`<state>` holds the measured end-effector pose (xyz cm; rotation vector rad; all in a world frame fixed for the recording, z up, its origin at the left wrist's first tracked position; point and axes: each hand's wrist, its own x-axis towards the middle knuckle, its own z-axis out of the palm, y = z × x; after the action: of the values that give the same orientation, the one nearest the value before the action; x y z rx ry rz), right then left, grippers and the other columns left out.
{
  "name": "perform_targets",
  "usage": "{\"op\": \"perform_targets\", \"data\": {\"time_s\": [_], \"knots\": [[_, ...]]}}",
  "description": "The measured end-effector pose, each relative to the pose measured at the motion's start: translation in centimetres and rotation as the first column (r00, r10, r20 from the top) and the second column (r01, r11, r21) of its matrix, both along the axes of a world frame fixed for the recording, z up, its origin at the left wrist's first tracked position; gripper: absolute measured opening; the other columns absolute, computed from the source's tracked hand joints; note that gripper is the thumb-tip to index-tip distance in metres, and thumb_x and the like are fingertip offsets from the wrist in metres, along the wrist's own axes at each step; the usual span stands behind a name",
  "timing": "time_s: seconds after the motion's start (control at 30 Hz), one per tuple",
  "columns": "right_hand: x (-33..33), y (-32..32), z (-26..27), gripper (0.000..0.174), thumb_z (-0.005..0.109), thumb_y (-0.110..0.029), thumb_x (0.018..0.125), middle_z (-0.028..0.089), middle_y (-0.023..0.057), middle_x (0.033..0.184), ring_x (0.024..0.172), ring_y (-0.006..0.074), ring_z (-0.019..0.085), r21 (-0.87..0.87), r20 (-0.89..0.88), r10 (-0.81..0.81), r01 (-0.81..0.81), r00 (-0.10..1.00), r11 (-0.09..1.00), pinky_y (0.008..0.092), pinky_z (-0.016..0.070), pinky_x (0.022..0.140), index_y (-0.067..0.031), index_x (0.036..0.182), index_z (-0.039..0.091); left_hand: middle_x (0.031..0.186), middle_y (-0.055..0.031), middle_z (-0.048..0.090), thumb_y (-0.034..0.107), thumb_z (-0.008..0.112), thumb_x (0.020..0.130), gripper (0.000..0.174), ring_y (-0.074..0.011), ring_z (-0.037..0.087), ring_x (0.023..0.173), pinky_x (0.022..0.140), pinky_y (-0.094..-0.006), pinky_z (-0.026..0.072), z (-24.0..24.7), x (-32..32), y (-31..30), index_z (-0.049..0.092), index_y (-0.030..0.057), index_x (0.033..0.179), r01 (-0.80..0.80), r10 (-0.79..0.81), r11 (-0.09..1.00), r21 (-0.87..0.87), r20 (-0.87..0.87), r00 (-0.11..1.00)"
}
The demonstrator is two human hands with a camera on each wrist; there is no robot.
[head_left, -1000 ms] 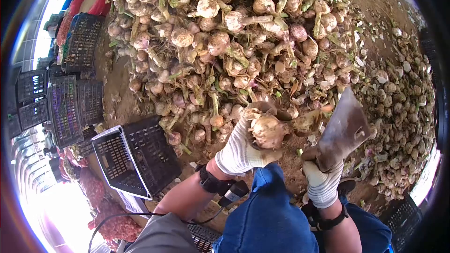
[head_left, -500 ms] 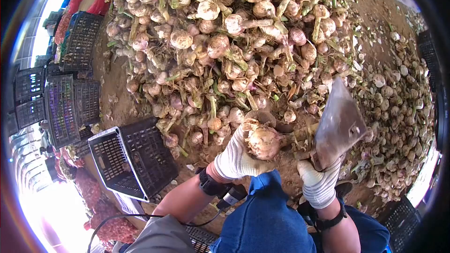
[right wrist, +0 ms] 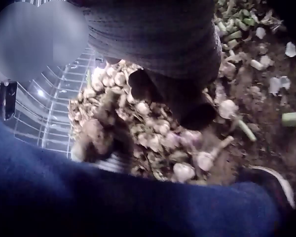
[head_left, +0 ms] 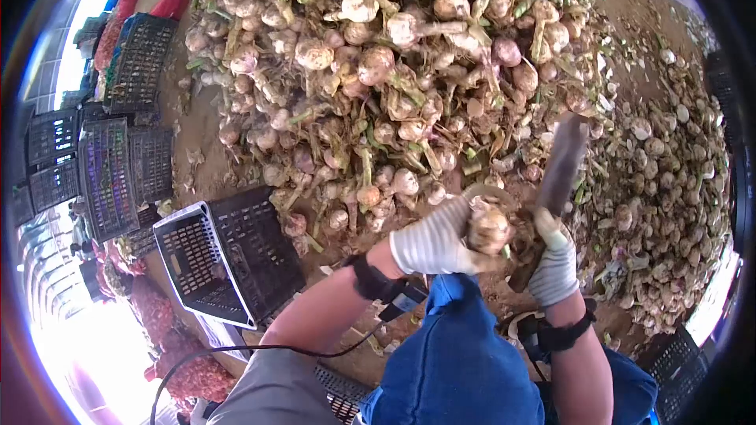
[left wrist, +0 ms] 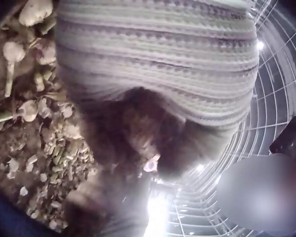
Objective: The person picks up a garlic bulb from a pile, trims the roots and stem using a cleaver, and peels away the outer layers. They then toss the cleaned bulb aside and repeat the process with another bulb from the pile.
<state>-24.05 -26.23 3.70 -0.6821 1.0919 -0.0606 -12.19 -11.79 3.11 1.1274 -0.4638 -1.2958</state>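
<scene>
My gloved left hand (head_left: 441,236) grips a garlic bulb (head_left: 490,230), its pale rounded side turned up. Just right of it, my gloved right hand (head_left: 555,267) holds a broad-bladed knife (head_left: 565,159) by its brown handle. The blade points up and away, seen nearly edge-on. In the left wrist view the striped glove (left wrist: 153,59) fills the top, and deep shadow covers the held bulb. From the right wrist, the bulb (right wrist: 95,137) appears beside the dark knife handle (right wrist: 197,116). A large heap of untrimmed garlic (head_left: 370,71) lies in front of both hands.
A second heap of garlic bulbs (head_left: 661,197) spreads on the right. At left, a black crate (head_left: 264,256) lies tipped, with stacked crates (head_left: 106,177) and red mesh sacks (head_left: 193,378) beyond. Blue-clad knees (head_left: 453,362) sit below the hands. Scraps litter the soil.
My left hand has moved right with the garlic bulb, closer to the right hand. The knife blade has turned from showing its flat side to nearly edge-on.
</scene>
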Motion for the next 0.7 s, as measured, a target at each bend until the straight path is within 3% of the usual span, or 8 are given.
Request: {"op": "perform_targets", "data": {"time_s": [0.03, 0.07, 0.17, 0.33, 0.4, 0.47, 0.53, 0.7], "knots": [[-0.2, -0.8, -0.7, 0.025, 0.066, -0.029, 0.082, 0.056, -0.001, 0.071, 0.059, 0.0093, 0.051, -0.08, -0.037, 0.08, -0.083, 0.996, 0.993, 0.022, 0.0408, 0.049, -0.0079, 0.095, 0.061, 0.108, -0.0032, 0.053, 0.004, 0.079, 0.067, 0.076, -0.015, 0.052, 0.1, 0.092, -0.0297, 0.0449, -2.0, -1.0, 0.1, 0.038, 0.0093, 0.131, -0.051, 0.051, 0.996, -0.077, -0.006, 0.999], [-1.1, -2.0, -1.6, 0.023, 0.067, -0.028, 0.081, 0.057, -0.0009, 0.072, 0.06, 0.0091, 0.052, -0.151, -0.085, 0.157, -0.169, 0.984, 0.974, 0.0217, 0.041, 0.048, -0.0089, 0.093, 0.061, 0.109, -0.0058, 0.055, 0.006, 0.08, 0.066, 0.077, -0.015, 0.055, 0.099, 0.087, -0.0294, 0.0492, -2.7, -0.4, 0.3, 0.04, 0.0082, 0.131, -0.084, 0.066, 0.996, 0.014, 0.487, 0.871], [-2.6, -6.8, -0.1, 0.031, 0.065, -0.04, 0.081, 0.052, -0.0008, 0.064, 0.044, 0.0099, 0.044, -0.437, -0.197, -0.227, 0.122, 0.954, 0.891, 0.0216, 0.0343, 0.037, -0.0099, 0.089, 0.061, 0.105, -0.0135, 0.063, 0.017, 0.079, 0.072, 0.065, -0.0153, 0.06, 0.092, 0.075, -0.0281, 0.055, -3.8, 1.7, 3.3, 0.046, -0.0004, 0.125, -0.084, 0.061, 0.867, 0.491, 0.062, 0.996], [-8.0, -16.1, -1.7, 0.029, 0.071, -0.039, 0.08, 0.043, -0.0044, 0.053, 0.037, 0.0091, 0.036, -0.516, -0.138, -0.625, 0.483, 0.768, 0.707, 0.0231, 0.0249, 0.033, -0.0129, 0.085, 0.061, 0.119, -0.0232, 0.058, 0.036, 0.066, 0.079, 0.059, -0.0294, 0.057, 0.11, 0.095, -0.0377, 0.0453, -7.1, -2.0, 11.2, 0.051, -0.0034, 0.12, -0.217, -0.199, 0.541, 0.812, 0.375, 0.905], [-10.0, -13.4, -3.2, 0.025, 0.072, -0.035, 0.08, 0.045, -0.0036, 0.055, 0.04, 0.0091, 0.038, -0.606, -0.205, -0.409, 0.212, 0.889, 0.767, 0.024, 0.0289, 0.037, -0.0128, 0.083, 0.06, 0.116, -0.0237, 0.058, 0.033, 0.065, 0.078, 0.053, -0.0342, 0.058, 0.106, 0.093, -0.0407, 0.0457, -8.3, -4.6, 11.8, 0.053, 0.0024, 0.119, -0.166, -0.463, 0.533, 0.83, 0.451, 0.763], [-14.6, -11.8, -7.6, 0.031, 0.07, -0.018, 0.083, 0.063, 0.0071, 0.098, 0.087, 0.0179, 0.06, -0.492, -0.257, -0.13, -0.013, 0.958, 0.87, 0.0282, 0.0484, 0.08, -0.0046, 0.108, 0.058, 0.114, -0.0237, 0.058, 0.031, 0.064, 0.077, 0.051, -0.0378, 0.057, 0.104, 0.091, -0.0426, 0.0456, -11.7, -7.0, 13.2, 0.053, 0.0061, 0.12, -0.179, -0.496, 0.486, 0.856, 0.438, 0.75], [-14.3, -6.8, -8.1, 0.023, 0.065, -0.007, 0.085, 0.064, 0.006, 0.103, 0.087, 0.0157, 0.058, -0.456, -0.202, -0.016, -0.079, 0.979, 0.886, 0.0285, 0.0465, 0.082, -0.0027, 0.108, 0.06, 0.11, -0.0236, 0.059, 0.028, 0.063, 0.077, 0.049, -0.0396, 0.057, 0.102, 0.088, -0.0445, 0.0459, -13.3, -8.0, 13.7, 0.053, 0.0088, 0.12, -0.225, -0.484, 0.452, 0.863, 0.449, 0.751], [-13.3, -3.1, -7.1, 0.028, 0.065, -0.012, 0.086, 0.064, 0.0034, 0.104, 0.089, 0.0126, 0.056, -0.507, -0.293, 0.131, -0.27, 0.947, 0.819, 0.0268, 0.0446, 0.08, -0.001, 0.112, 0.061, 0.092, -0.0224, 0.064, 0.032, 0.065, 0.071, 0.049, -0.0372, 0.063, 0.086, 0.077, -0.0429, 0.05, -11.5, -7.1, 12.9, 0.057, 0.0072, 0.113, -0.339, -0.313, 0.458, 0.822, 0.506, 0.804]]}}
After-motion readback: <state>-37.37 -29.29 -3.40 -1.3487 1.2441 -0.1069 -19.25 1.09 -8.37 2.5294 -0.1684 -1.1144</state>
